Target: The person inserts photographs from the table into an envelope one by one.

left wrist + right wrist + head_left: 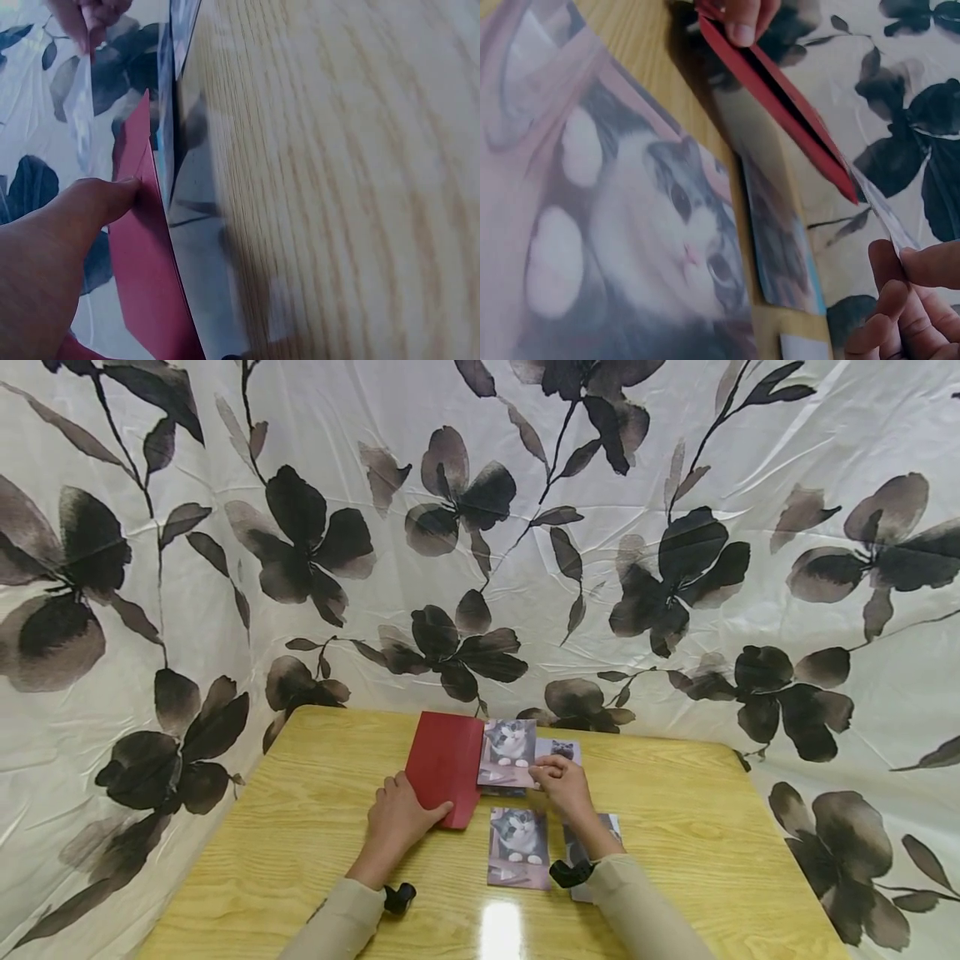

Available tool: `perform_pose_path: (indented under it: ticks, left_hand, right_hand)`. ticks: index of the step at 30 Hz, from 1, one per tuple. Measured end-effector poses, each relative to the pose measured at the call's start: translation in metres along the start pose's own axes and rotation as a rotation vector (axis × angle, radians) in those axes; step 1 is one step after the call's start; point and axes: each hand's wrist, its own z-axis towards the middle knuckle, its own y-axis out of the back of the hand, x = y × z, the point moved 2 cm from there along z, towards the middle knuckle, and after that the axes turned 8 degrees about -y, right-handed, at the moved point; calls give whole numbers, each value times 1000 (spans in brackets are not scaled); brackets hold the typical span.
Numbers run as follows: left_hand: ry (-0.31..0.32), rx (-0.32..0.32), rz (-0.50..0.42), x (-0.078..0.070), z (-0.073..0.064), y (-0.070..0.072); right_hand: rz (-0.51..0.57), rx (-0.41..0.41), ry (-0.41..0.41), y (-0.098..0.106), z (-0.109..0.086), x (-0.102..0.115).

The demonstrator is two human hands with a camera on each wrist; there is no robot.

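My left hand (401, 814) grips the near left side of a red envelope (444, 760), its thumb lying on top. In the right wrist view, the envelope's mouth gapes slightly and the envelope stands tilted. My right hand (562, 785) pinches the right edge of a cat photo (506, 747) between thumb and fingers. The held photo's left edge is right at the envelope's open side. A matching cat photo (519, 856) lies flat on the table, nearer to me. In the right wrist view, this flat cat photo (667, 217) fills the left side.
Another photo (617, 827) lies partly hidden under my right forearm. A further photo (566, 749) shows behind my right hand, and one more (504, 792) peeks out below the held photo. The wooden table (315, 827) meets a flower-patterned cloth (562, 635) at the back.
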Motion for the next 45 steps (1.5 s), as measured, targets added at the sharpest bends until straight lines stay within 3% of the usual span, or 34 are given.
perform_pose_path:
  ticks: [17,31,45]
  left_hand:
    - [-8,-13,23,-3,0,-5]
    - [-15,-19,22,-4,-2,-5]
    - [-18,-30,9,0,-3,-5]
  right_hand:
    - [-49,-13,-38,-28,4,-1]
    - [16,-8,-22,-45,5,3]
    - [-14,-6,27,-62,4,8]
